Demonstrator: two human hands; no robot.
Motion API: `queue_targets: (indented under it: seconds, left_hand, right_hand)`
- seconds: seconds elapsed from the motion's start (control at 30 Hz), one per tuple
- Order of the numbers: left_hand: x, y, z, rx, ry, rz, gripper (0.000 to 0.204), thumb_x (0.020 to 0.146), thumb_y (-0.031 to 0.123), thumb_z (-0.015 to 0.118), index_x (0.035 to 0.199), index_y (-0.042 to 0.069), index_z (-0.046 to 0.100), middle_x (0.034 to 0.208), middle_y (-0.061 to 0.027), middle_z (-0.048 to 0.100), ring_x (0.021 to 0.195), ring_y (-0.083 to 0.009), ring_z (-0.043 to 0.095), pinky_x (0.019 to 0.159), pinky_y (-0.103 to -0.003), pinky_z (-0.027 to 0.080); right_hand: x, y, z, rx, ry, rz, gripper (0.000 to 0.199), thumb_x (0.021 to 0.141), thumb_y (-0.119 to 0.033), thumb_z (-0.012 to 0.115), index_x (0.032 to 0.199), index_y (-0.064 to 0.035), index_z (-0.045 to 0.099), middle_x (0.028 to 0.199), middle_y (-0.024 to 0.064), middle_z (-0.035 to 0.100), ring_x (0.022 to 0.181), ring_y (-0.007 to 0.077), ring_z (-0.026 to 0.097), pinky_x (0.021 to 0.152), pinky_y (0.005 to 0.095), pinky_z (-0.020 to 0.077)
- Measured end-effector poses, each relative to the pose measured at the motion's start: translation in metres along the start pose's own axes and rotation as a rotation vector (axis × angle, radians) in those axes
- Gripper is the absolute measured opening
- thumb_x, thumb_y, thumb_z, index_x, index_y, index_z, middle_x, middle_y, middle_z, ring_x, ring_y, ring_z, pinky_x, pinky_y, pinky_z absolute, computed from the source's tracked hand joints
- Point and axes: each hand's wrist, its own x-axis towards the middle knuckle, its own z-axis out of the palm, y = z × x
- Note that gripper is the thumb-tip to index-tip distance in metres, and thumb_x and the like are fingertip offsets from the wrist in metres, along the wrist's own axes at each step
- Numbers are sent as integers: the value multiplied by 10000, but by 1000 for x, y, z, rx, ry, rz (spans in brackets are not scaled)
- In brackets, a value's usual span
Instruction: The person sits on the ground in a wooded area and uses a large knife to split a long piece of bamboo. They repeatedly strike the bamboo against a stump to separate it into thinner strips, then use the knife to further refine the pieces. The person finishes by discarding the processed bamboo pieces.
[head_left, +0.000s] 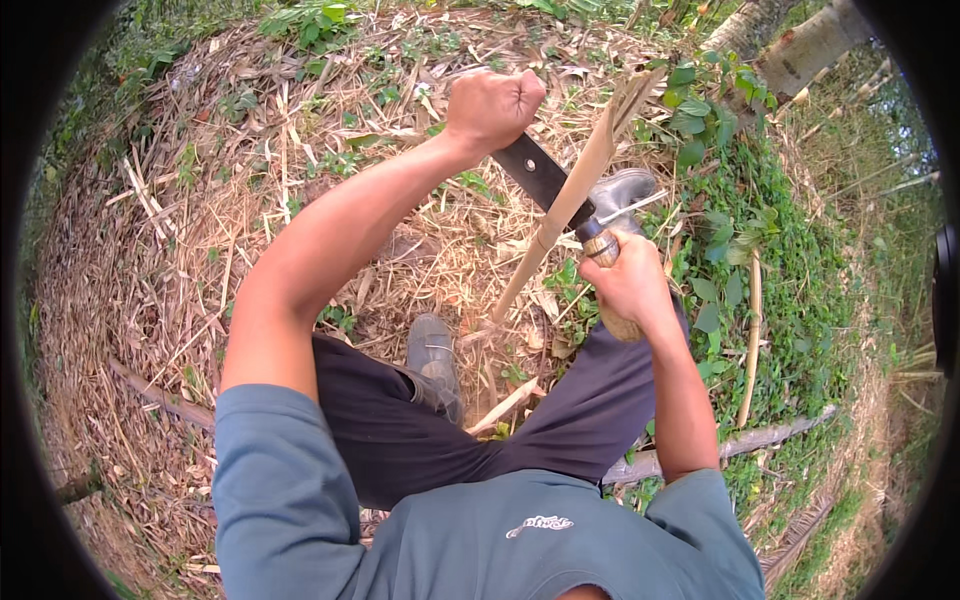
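A machete with a dark blade (528,168) reaches across between my two hands. My right hand (640,285) is closed round its wooden handle (602,247). At the blade's other end, by a small hole, my left hand (495,108) is clenched in a fist; that end of the blade is hidden inside it. A pale, peeled wooden pole (568,200) leans in front of me, its lower end at the ground and its splintered top toward the upper right. The pole crosses over the blade close to the handle and hides part of it.
Dry leaves and pale shavings (450,260) cover the ground. My boots (432,360) stand on either side of the pole's foot. A tree trunk (805,55) rises at the far right above green vines (780,300). A log (740,443) lies close by on the right.
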Motion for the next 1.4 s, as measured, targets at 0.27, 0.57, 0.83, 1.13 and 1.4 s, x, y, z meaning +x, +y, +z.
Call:
queue_targets:
  seconds: [0.27,0.57,0.83,1.13,1.4]
  left_hand:
    - [49,56,-85,65,77,113,451,941,321,552,539,121,592,467,-76,562,411,-229,584,441,-371,456]
    - [-16,11,11,38,20,223,397,926,272,540,554,134,543,479,-64,562,411,-240,556,536,-395,472]
    - [47,69,-55,48,124,335,471,937,317,523,496,158,561,424,-62,523,363,-204,533,478,-345,466]
    - [-18,7,17,42,-23,231,454,930,255,508,489,145,514,431,-67,510,365,-238,514,462,-403,458]
    - [92,82,-77,-11,130,394,577,1034,407,414,555,125,569,461,-38,487,396,-180,474,463,-356,453]
  right_hand:
    - [-35,-61,-87,156,-55,-133,87,848,-7,661,930,-32,651,684,-15,609,584,36,561,516,223,442]
    - [5,37,17,29,-1,28,144,758,-84,698,876,-7,673,697,94,652,604,135,607,607,337,507]
    - [-43,-21,-90,215,-41,-59,176,788,20,646,940,-42,711,666,-32,596,659,35,585,561,242,447]
    - [-30,66,19,-10,28,-21,71,785,-47,675,845,-16,652,645,24,617,554,99,613,533,275,493]
    - [-44,-28,-93,220,254,-182,25,865,-2,645,877,-23,640,688,2,605,563,70,566,559,258,508]
